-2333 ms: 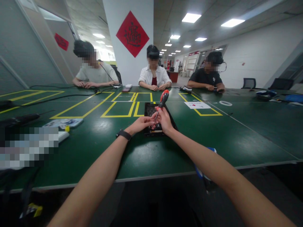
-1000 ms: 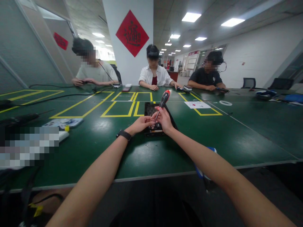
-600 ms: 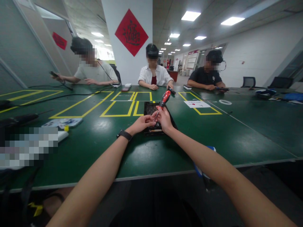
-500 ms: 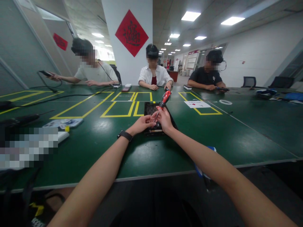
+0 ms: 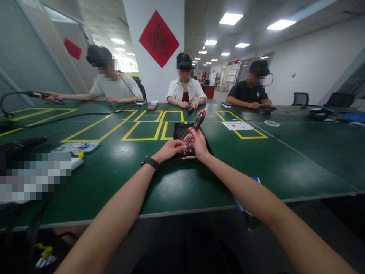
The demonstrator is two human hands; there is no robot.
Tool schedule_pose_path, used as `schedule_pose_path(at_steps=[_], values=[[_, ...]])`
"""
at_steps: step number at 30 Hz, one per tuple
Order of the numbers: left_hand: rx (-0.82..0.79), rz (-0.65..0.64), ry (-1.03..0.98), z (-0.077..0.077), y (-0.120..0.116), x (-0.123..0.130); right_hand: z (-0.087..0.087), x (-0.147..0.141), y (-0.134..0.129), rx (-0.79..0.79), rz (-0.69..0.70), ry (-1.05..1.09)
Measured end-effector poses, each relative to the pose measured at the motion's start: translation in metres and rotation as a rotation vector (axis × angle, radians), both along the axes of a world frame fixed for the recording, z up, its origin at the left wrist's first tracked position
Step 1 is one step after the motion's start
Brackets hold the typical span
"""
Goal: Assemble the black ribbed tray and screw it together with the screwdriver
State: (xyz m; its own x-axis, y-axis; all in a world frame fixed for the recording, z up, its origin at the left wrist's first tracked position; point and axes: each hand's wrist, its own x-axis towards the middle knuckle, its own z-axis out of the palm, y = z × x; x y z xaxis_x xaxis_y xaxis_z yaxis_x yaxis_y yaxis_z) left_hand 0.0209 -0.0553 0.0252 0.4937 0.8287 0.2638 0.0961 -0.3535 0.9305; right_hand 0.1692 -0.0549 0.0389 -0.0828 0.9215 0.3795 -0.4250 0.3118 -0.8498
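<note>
A red and black screwdriver (image 5: 199, 119) is in my right hand (image 5: 198, 144), its handle pointing up and away and its metal shaft slanting down to the left. My left hand (image 5: 172, 148), with a black band on the wrist, has its fingertips pinched near the screwdriver's lower end; whatever lies between them is too small to make out. Under both hands sits a black open box (image 5: 180, 132) with dark contents on the green table (image 5: 182, 186). The hands hide part of the box.
At the left lie a black power drill (image 5: 25, 145), a patterned flat item (image 5: 85, 147) and cables. A white paper (image 5: 237, 126) and a white ring (image 5: 272, 123) are at the right. Three people sit across the table.
The screwdriver handle has turned slightly in my right hand; my hands stay over the box. Across the table, one person's dark device has moved left, and another's hands have come together.
</note>
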Motion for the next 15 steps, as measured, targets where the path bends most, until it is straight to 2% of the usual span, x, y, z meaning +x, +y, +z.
schedule_pose_path(at_steps=[4, 15], values=[[0.068, 0.038, -0.007, -0.0037, 0.0022, 0.0013, 0.0014, -0.0011, -0.0031, 0.03, -0.017, -0.008], [0.015, -0.075, -0.034, -0.007, 0.0074, -0.0031, 0.0015, -0.0006, -0.0032, 0.06, 0.028, -0.03]])
